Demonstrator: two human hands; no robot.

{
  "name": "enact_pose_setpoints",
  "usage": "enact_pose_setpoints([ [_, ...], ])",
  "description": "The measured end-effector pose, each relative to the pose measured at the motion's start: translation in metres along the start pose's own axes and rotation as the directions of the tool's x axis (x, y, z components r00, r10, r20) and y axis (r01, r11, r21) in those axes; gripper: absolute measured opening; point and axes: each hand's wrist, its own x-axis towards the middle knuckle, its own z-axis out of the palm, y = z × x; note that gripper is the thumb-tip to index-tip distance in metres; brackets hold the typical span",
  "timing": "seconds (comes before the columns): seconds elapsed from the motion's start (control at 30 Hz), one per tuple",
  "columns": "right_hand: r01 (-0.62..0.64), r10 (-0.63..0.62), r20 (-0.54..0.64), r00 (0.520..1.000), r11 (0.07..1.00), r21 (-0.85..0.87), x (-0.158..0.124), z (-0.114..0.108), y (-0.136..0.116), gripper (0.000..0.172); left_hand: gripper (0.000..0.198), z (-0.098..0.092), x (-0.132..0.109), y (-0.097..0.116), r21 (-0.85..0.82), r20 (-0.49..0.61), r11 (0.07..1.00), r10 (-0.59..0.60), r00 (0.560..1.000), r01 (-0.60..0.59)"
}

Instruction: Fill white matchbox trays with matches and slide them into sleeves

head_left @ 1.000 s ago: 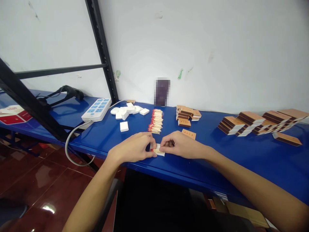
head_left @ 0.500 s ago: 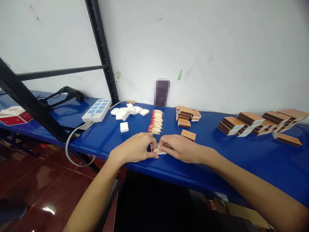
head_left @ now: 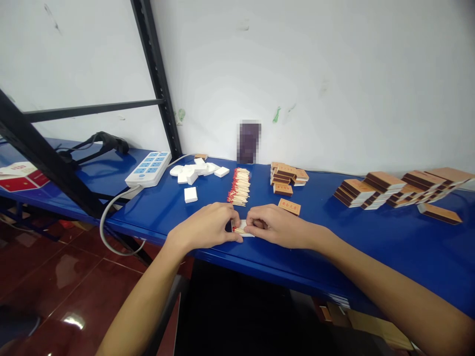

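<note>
Near the front edge of the table, my left hand (head_left: 208, 225) grips the left end of a small white matchbox tray (head_left: 249, 235) between thumb and fingers. A few red-tipped matches (head_left: 238, 230) lie in that tray. My right hand (head_left: 278, 226) is over the tray's right end, its thumb and forefinger pinched on the ends of matches; the other fingers are curled. Just beyond both hands, a long pile of loose matches (head_left: 240, 187) points its red heads left. An orange matchbox sleeve (head_left: 289, 206) lies flat behind my right hand.
White matchbox trays (head_left: 190, 195) lie scattered at the left. Orange sleeves (head_left: 282, 189) are heaped behind the right hand, and stacked matchboxes (head_left: 384, 182) stand far right. A power strip (head_left: 148, 169) with a cable, a black rack post (head_left: 158, 64) and a blurred-out dark object (head_left: 249, 143) are also there.
My right hand has shifted very slightly at the tray, and fewer matches show between the hands. My left hand keeps its hold.
</note>
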Motion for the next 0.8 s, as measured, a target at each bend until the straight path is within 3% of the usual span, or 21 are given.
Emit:
enact_pose_setpoints([
  [0.27, -0.050, 0.051, -0.020, 0.998, 0.997, 0.059, 0.001, 0.001, 0.001, 0.008, 0.022, -0.001, 0.000, 0.000, 0.019, -0.003, 1.000, 0.019, 1.000, -0.019],
  [0.47, -0.053, 0.057, -0.049, 0.997, 0.995, 0.081, 0.002, 0.003, -0.001, 0.011, 0.022, 0.000, 0.001, -0.001, 0.009, 0.001, 0.999, 0.030, 1.000, -0.030],
  [0.57, -0.053, 0.065, -0.136, 0.989, 0.995, 0.088, 0.004, 0.005, 0.000, 0.014, 0.030, -0.001, 0.000, -0.002, -0.005, 0.006, 1.000, 0.028, 1.000, -0.028],
  [0.7, -0.076, 0.084, -0.325, 0.942, 0.996, 0.038, 0.007, 0.010, 0.009, 0.013, 0.042, -0.006, -0.005, -0.005, -0.023, -0.014, 1.000, -0.013, 1.000, 0.013],
  [0.8, -0.106, 0.092, -0.362, 0.928, 0.994, -0.019, 0.011, 0.014, 0.019, 0.012, 0.040, -0.009, -0.008, -0.011, -0.004, -0.062, 0.998, -0.057, 0.996, 0.057],
])
